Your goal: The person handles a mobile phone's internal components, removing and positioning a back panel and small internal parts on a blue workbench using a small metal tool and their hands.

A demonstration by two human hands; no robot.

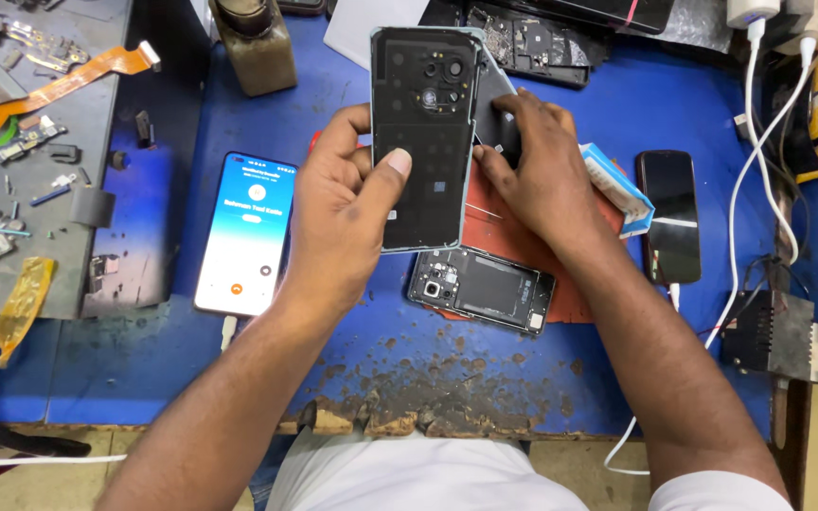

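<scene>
left hand [338, 222] gripped dark phone back cover [425, 132], raised above blue counter [239, 114]; right hand [532, 175] closed on its right edge. opened phone [481, 287] below, lit phone [245, 232] left.

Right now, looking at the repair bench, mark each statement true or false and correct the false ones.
1. The left hand holds a dark phone back cover. True.
2. The phone with the lit screen lies right of both hands. False: it lies to the left.
3. An opened phone lies on the blue table. True.
4. The right hand grips a white cable. False: the cable lies apart, further right.
</scene>
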